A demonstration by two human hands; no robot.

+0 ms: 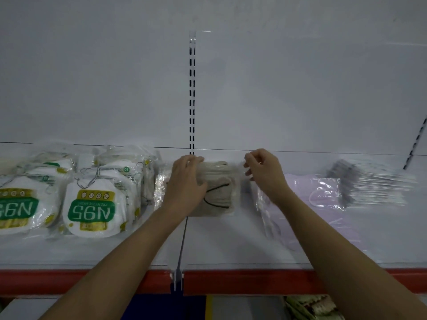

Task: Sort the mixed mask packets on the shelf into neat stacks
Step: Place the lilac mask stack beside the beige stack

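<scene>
Head view: left hand point(187, 181) grips beige mask stack point(217, 188) from its left side, steadying it; right hand point(263, 172) pinches clear wrapper edge just right of stack, likely squaring it. N95 packets point(92, 204) left of stack, lilac packets point(323, 192) right, on shelf point(231, 245).

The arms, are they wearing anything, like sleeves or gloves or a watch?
No. Both arms are bare as far as the picture shows, with no sleeves in view. The left hand and right hand wear no gloves, and no watch, bracelet or rings show on wrists or fingers.
</scene>
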